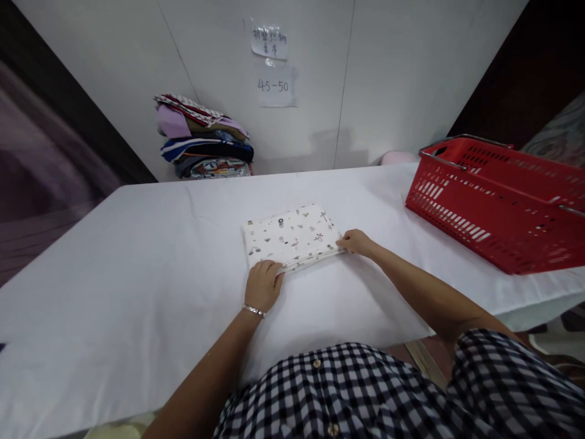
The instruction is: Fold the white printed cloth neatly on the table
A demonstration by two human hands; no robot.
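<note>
A white cloth (292, 235) printed with small grey, green and pink motifs lies folded into a flat, layered rectangle in the middle of the table. My left hand (264, 284), with a silver bracelet at the wrist, grips its near left corner, fingers on top and thumb at the edge. At the near right corner, my right hand (357, 242) pinches the layers between thumb and fingers. The folded edges face me between the two hands. The undersides of the layers are hidden.
A white sheet covers the table (114, 292). On the right stands a red plastic basket (493, 207) with metal handles. Behind the table's far edge rises a stack of folded fabrics (205, 143). Handwritten paper signs (276, 85) are stuck to the wall.
</note>
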